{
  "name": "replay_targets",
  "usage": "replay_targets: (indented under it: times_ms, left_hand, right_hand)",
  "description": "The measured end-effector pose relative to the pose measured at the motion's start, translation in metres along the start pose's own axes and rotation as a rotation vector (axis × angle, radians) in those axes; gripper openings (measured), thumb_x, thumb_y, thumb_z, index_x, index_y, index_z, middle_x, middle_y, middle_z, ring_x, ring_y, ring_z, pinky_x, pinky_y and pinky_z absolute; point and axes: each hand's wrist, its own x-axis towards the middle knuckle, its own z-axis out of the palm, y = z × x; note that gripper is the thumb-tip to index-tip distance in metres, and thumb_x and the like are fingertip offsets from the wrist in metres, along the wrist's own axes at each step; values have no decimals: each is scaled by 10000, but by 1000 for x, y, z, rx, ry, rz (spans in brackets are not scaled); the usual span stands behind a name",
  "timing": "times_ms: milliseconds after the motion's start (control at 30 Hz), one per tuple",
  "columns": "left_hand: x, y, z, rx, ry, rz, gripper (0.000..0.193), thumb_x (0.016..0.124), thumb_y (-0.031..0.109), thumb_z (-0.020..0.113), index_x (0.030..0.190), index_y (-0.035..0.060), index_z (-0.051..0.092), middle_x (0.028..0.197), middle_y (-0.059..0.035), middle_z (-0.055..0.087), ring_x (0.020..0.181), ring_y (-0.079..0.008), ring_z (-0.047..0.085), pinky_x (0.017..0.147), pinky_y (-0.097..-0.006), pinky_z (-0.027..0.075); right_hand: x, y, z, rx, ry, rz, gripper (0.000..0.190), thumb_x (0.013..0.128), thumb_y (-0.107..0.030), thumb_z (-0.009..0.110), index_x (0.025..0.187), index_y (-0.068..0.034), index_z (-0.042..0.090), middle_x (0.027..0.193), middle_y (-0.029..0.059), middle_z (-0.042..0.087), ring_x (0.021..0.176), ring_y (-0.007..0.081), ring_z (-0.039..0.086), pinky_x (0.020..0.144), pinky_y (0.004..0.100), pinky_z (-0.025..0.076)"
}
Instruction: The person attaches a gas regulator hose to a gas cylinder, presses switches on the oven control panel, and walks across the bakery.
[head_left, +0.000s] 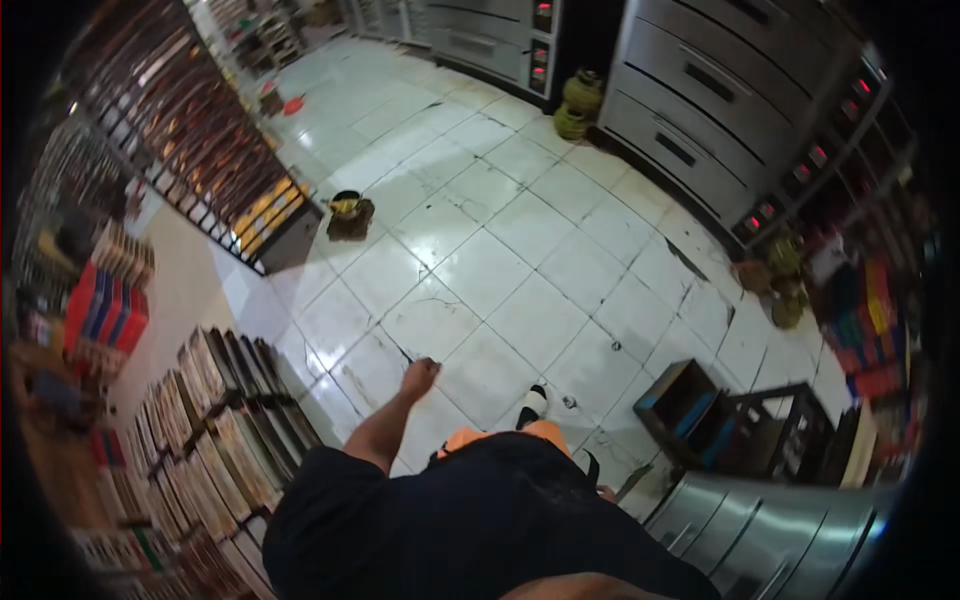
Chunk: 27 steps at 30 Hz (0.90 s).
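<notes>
My left hand (421, 373) hangs over the white tiled floor (525, 300), its fingers curled together and no object visible in it. Most of my right hand (606, 493) is hidden behind my dark shirt; only a small part shows, close to a black curved thing (592, 466). Whether that hand holds it cannot be told. One foot in a black and white shoe (532, 405) is ahead of my body. Stacks of trays (225, 442) stand to the left of my left arm.
At upper left is a tall rack (289, 240) of filled trays. A pan (346, 202) rests on a brown mat. Deck ovens (697, 112) and green gas cylinders (574, 112) line the far side. Dark crates (679, 405) and a steel-fronted unit (757, 525) stand at right.
</notes>
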Motion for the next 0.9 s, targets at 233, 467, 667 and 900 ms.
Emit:
replay_targets:
  times_ms: [233, 467, 667, 900]
  left_hand:
    - [5, 16, 0, -244, 119, -401, 304, 867, 293, 541, 885, 9, 646, 791, -168, 665, 762, -306, 650, 698, -400, 495]
    - [8, -14, 80, -142, 39, -496, 270, 819, 289, 576, 896, 46, 666, 907, -165, 675, 871, -339, 643, 778, -413, 504]
    - [104, -33, 69, -167, -221, -672, 315, 783, 327, 602, 930, 57, 676, 976, -182, 665, 963, -352, 613, 853, -415, 486]
    - [366, -46, -65, -207, 27, -492, 365, 854, 340, 527, 934, 1, 636, 986, -208, 644, 939, -356, 608, 820, -428, 483]
  right_hand:
    - [184, -201, -85, -255, -55, 17, 483, 912, -413, 507, 655, -19, 616, 543, 79, 587, 454, 191, 566, 455, 347, 439]
    - [361, -437, -119, 59, 86, -343, 252, 921, -304, 546, 948, -55, 571, 620, 44, 551, 520, 128, 539, 437, 268, 406]
    - [413, -548, -67, -94, -49, -338, 266, 921, -301, 549, 1015, -52, 555, 679, 58, 567, 566, 135, 538, 469, 276, 420]
    - [454, -626, -15, -102, -268, -212, 275, 901, -301, 553, 1033, -63, 595, 807, 60, 598, 685, 152, 572, 551, 301, 453]
